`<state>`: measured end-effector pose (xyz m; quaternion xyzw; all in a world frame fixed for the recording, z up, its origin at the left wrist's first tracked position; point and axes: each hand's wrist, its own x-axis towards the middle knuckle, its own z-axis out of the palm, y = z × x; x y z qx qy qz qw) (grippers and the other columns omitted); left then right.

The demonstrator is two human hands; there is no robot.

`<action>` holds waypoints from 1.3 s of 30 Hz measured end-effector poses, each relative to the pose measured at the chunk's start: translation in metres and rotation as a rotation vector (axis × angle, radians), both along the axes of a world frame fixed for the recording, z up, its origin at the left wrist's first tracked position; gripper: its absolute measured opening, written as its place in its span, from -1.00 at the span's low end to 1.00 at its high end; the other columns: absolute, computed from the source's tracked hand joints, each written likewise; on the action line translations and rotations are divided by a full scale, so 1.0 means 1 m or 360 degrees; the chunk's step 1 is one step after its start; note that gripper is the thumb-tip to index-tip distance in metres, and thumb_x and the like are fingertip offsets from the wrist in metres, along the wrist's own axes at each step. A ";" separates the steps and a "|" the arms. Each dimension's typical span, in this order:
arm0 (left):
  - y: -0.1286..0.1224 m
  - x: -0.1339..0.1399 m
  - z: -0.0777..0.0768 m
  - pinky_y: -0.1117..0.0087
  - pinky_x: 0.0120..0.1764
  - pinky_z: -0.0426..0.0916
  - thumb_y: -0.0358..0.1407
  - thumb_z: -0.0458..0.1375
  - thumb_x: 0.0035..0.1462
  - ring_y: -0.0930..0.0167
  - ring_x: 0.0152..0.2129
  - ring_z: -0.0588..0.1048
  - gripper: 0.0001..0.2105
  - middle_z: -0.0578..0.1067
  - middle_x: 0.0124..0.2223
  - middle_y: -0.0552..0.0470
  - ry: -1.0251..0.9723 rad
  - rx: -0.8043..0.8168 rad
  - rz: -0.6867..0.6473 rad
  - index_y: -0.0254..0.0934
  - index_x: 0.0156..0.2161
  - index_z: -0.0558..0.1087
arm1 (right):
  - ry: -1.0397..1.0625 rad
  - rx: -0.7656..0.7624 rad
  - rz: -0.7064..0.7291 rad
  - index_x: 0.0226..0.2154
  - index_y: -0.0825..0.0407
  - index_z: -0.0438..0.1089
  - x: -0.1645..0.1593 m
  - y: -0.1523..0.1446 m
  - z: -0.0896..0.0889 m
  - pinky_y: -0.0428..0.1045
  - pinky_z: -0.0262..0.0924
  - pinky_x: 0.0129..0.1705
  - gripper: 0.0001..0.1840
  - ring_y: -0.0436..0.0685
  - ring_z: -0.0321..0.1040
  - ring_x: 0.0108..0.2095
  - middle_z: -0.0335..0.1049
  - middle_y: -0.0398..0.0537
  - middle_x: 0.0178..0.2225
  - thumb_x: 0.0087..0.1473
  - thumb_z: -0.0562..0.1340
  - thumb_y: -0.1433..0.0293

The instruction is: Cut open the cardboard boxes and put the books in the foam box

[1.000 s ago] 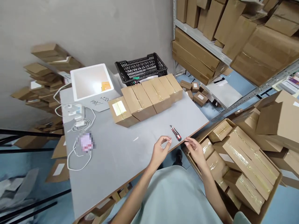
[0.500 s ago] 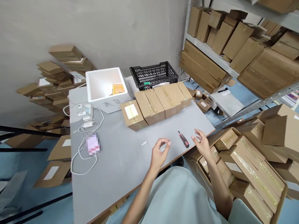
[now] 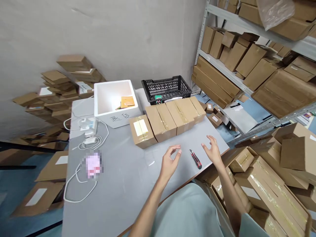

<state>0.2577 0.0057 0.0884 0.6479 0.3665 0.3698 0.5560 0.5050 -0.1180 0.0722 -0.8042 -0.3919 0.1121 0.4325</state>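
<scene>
My left hand (image 3: 170,161) hovers over the grey table (image 3: 111,197) with fingers curved and a gap between thumb and fingertips; nothing is in it. To its right, my right hand (image 3: 211,150) is raised near the table's edge, fingers apart and also holding nothing. Between the two lies a red and black utility knife (image 3: 196,159), nearest to my right hand. Beyond my hands stands a row of taped cardboard boxes; the leftmost box (image 3: 143,131) bears a pale label.
Behind the row are a white foam box (image 3: 115,118) with orange envelopes inside and a black plastic crate (image 3: 170,89). White cables (image 3: 95,143) lie at left. A large carton (image 3: 269,194) of boxes stands at right, below a metal shelf (image 3: 219,64).
The view has tilted upward, so the table and its things sit lower in the picture. Both hands keep nearly the same pose, and the knife lies where it was.
</scene>
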 end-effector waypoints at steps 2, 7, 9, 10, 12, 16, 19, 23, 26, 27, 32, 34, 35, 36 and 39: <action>0.014 0.021 0.003 0.05 0.31 0.47 0.01 0.25 0.36 0.17 0.17 0.62 -0.69 0.66 0.15 -0.16 0.0026 0.0032 -0.0007 -0.14 0.00 0.61 | -0.0021 -0.0002 0.0022 0.36 0.00 0.38 0.021 0.020 -0.002 0.41 0.30 0.40 -0.29 0.46 0.27 0.43 0.28 0.35 0.41 0.33 0.27 -0.02; 0.050 0.086 0.000 0.02 0.32 0.47 -0.06 0.24 0.38 0.15 0.26 0.57 -0.64 0.60 0.28 -0.17 0.0089 0.0078 -0.0124 -0.12 0.17 0.59 | -0.0191 -0.0075 0.0096 0.33 0.05 0.44 0.076 0.079 -0.010 0.43 0.13 0.50 -0.37 0.49 0.18 0.47 0.26 0.33 0.45 0.38 0.21 0.06; 0.061 0.113 -0.008 0.01 0.30 0.49 -0.08 0.24 0.38 0.15 0.26 0.57 -0.63 0.60 0.30 -0.18 0.0122 0.0085 -0.0144 -0.12 0.20 0.58 | -0.0238 -0.0085 0.0165 0.32 0.06 0.46 0.099 0.107 -0.019 0.42 0.05 0.54 -0.39 0.48 0.12 0.51 0.24 0.30 0.48 0.40 0.17 0.08; 0.065 0.127 -0.013 0.02 0.29 0.50 -0.08 0.24 0.38 0.15 0.26 0.57 -0.62 0.59 0.31 -0.18 0.0138 0.0087 -0.0144 -0.12 0.22 0.58 | -0.0247 -0.0091 0.0198 0.33 0.07 0.45 0.111 0.121 -0.025 0.41 0.01 0.56 -0.38 0.48 0.08 0.53 0.22 0.30 0.49 0.40 0.16 0.09; 0.074 0.151 -0.027 0.01 0.28 0.51 -0.09 0.24 0.38 0.14 0.27 0.57 -0.59 0.57 0.33 -0.19 0.0170 0.0087 -0.0135 -0.11 0.26 0.55 | -0.0238 -0.0135 0.0230 0.36 0.12 0.42 0.134 0.152 -0.037 0.40 -0.05 0.58 -0.33 0.49 -0.02 0.57 0.16 0.33 0.52 0.38 0.17 0.07; 0.092 0.190 -0.059 -0.01 0.27 0.52 -0.12 0.24 0.37 0.13 0.29 0.56 -0.54 0.52 0.39 -0.23 0.0252 0.0044 -0.0125 -0.14 0.31 0.52 | -0.0143 -0.0333 0.0152 0.43 0.20 0.29 0.171 0.207 -0.065 0.49 -0.10 0.55 -0.12 0.60 -0.29 0.63 -0.10 0.46 0.61 0.30 0.28 -0.04; 0.111 0.211 -0.078 0.00 0.26 0.53 -0.12 0.27 0.34 0.10 0.32 0.53 -0.53 0.51 0.39 -0.25 0.0309 -0.0017 -0.0145 -0.16 0.29 0.53 | -0.0061 -0.0499 0.0108 0.48 0.28 0.17 0.185 0.234 -0.086 0.53 -0.20 0.55 0.11 0.68 -0.40 0.64 -0.28 0.59 0.63 0.20 0.36 -0.14; 0.137 0.237 -0.091 0.00 0.26 0.53 -0.11 0.31 0.31 0.06 0.32 0.53 -0.54 0.52 0.38 -0.27 0.0339 -0.0084 -0.0127 -0.19 0.25 0.56 | -0.0026 -0.0574 0.0065 0.53 0.45 -0.03 0.190 0.250 -0.105 0.51 -0.37 0.58 0.47 0.74 -0.48 0.64 -0.42 0.76 0.61 0.05 0.41 -0.30; 0.146 0.256 -0.097 -0.04 0.27 0.52 -0.15 0.30 0.32 0.03 0.31 0.53 -0.54 0.51 0.39 -0.29 0.0345 -0.0164 -0.0114 -0.22 0.27 0.54 | -0.0010 -0.0575 -0.0002 0.55 0.52 -0.12 0.192 0.255 -0.107 0.52 -0.44 0.58 0.62 0.76 -0.57 0.63 -0.49 0.79 0.60 -0.02 0.39 -0.39; 0.146 0.261 -0.099 -0.05 0.28 0.51 -0.17 0.30 0.32 0.03 0.32 0.52 -0.53 0.50 0.40 -0.28 0.0328 -0.0195 -0.0110 -0.23 0.28 0.54 | 0.0005 -0.0609 -0.0014 0.55 0.53 -0.14 0.193 0.256 -0.106 0.53 -0.43 0.58 0.64 0.76 -0.59 0.63 -0.52 0.79 0.60 -0.03 0.38 -0.41; 0.129 0.272 -0.107 -0.07 0.30 0.48 -0.21 0.31 0.32 0.05 0.31 0.52 -0.54 0.50 0.40 -0.25 0.0243 -0.0341 -0.0098 -0.21 0.28 0.54 | 0.0091 -0.0948 -0.0011 0.59 0.47 -0.28 0.193 0.269 -0.092 0.55 -0.27 0.56 0.64 0.72 -0.66 0.63 -0.62 0.70 0.62 -0.01 0.41 -0.31; 0.119 0.269 -0.108 -0.09 0.29 0.49 -0.25 0.31 0.31 0.04 0.29 0.52 -0.55 0.52 0.38 -0.27 0.0241 -0.0374 -0.0082 -0.23 0.27 0.55 | 0.0135 -0.1053 -0.0040 0.60 0.46 -0.31 0.190 0.278 -0.087 0.56 -0.23 0.55 0.64 0.73 -0.67 0.63 -0.65 0.69 0.62 -0.04 0.46 -0.24; 0.115 0.267 -0.107 -0.08 0.28 0.49 -0.26 0.30 0.31 0.05 0.29 0.53 -0.56 0.53 0.36 -0.27 0.0231 -0.0387 -0.0075 -0.24 0.26 0.56 | 0.0153 -0.1081 -0.0056 0.60 0.46 -0.32 0.187 0.282 -0.086 0.58 -0.22 0.53 0.65 0.75 -0.67 0.63 -0.68 0.70 0.61 -0.06 0.48 -0.21; 0.111 0.263 -0.106 -0.07 0.28 0.50 -0.28 0.30 0.30 0.06 0.28 0.53 -0.57 0.54 0.34 -0.27 0.0216 -0.0398 -0.0070 -0.24 0.25 0.57 | 0.0164 -0.1089 -0.0070 0.60 0.46 -0.33 0.185 0.287 -0.085 0.61 -0.20 0.52 0.67 0.77 -0.67 0.62 -0.69 0.70 0.61 -0.08 0.49 -0.20; 0.101 0.249 -0.099 -0.01 0.26 0.52 -0.30 0.31 0.30 0.11 0.26 0.55 -0.61 0.55 0.31 -0.26 0.0170 -0.0415 -0.0055 -0.23 0.21 0.59 | 0.0146 -0.1004 -0.0114 0.59 0.49 -0.30 0.180 0.297 -0.082 0.63 -0.07 0.47 0.68 0.81 -0.60 0.61 -0.63 0.76 0.60 -0.12 0.49 -0.20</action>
